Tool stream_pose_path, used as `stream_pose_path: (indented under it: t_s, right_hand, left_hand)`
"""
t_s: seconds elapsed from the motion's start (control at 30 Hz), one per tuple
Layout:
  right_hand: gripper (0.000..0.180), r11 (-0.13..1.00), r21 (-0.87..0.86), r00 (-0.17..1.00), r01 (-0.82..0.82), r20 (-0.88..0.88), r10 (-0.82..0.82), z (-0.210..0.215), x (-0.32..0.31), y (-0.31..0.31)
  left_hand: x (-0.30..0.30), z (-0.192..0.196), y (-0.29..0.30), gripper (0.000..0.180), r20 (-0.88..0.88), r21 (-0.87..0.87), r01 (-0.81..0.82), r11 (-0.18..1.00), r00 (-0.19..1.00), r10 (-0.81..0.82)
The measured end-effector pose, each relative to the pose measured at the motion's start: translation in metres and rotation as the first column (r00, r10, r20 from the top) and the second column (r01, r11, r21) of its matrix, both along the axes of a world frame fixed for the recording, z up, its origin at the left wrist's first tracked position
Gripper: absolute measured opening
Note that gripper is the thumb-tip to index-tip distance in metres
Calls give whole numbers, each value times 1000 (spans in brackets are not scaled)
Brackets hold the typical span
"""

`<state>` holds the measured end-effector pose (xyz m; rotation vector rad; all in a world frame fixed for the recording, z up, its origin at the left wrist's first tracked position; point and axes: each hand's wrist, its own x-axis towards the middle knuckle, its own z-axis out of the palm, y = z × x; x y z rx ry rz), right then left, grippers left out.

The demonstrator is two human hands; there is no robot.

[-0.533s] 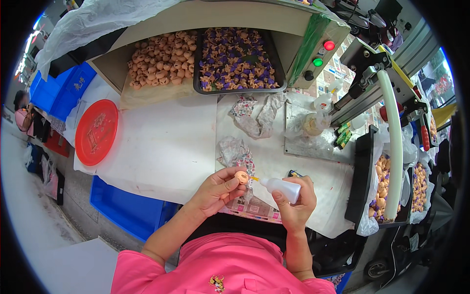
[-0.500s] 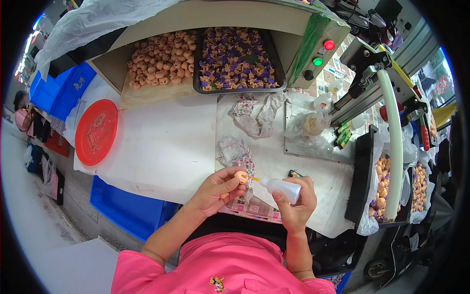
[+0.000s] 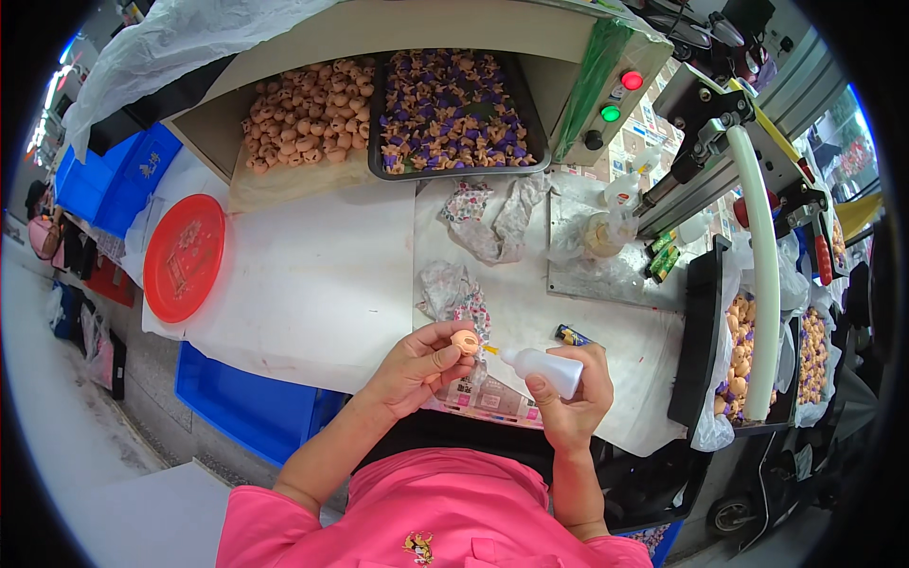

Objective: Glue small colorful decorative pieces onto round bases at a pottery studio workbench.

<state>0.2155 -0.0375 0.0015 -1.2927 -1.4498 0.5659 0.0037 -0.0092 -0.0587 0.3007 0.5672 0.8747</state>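
Note:
A small peach-coloured doll head [image 3: 465, 343] is pinched between the thumb and fingers of my left hand [image 3: 419, 367], which is closed. Part of another peach piece [image 3: 433, 378] shows lower against the fingers. My right hand [image 3: 578, 393] is wrapped round a white squeeze bottle [image 3: 547, 370], tilted so its yellow nozzle points left at the doll head. The tip is very close to the head; whether it touches I cannot tell. Beneath both hands lies a crumpled patterned cloth [image 3: 471, 305]. Just past my right hand is a small dark tube [image 3: 572, 335].
Loose doll heads [image 3: 308, 118] are heaped at the back, beside a black tray [image 3: 464, 173] of small peach-and-purple figures. A red round plate [image 3: 213, 284] sits left. On the right stand a metal press [image 3: 696, 166], a clear jar [image 3: 606, 235] and a black crate [image 3: 696, 346] of parts.
Both hands keep their grips, and the nozzle stays by the doll head with only a slight shift. More of the dark tube shows beyond my right hand. The whole view has moved slightly.

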Motion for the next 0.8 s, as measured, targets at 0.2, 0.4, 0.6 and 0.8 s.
stream_pose_path:
  t_s: [0.2,0.4,0.6,0.8]
  right_hand:
    - [34,1000,-13,999,-21,-25,21,-1,-3,1]
    - [33,999,-11,999,-32,-36,32,-3,-5,3]
    - [33,1000,-10,1000,-9,-18,9,-5,-4,4]
    - [32,1000,-3,999,9,31,-9,-2,2,3]
  left_hand:
    - [3,4,0,37,-27,2,-14,1000,1000,14]
    - [2,2,1,37,-25,6,-1,1000,1000,1]
    - [1,0,1,36,0,-5,8,1000,1000,-8]
    - [2,0,1,36,3,-13,3,1000,1000,-3]
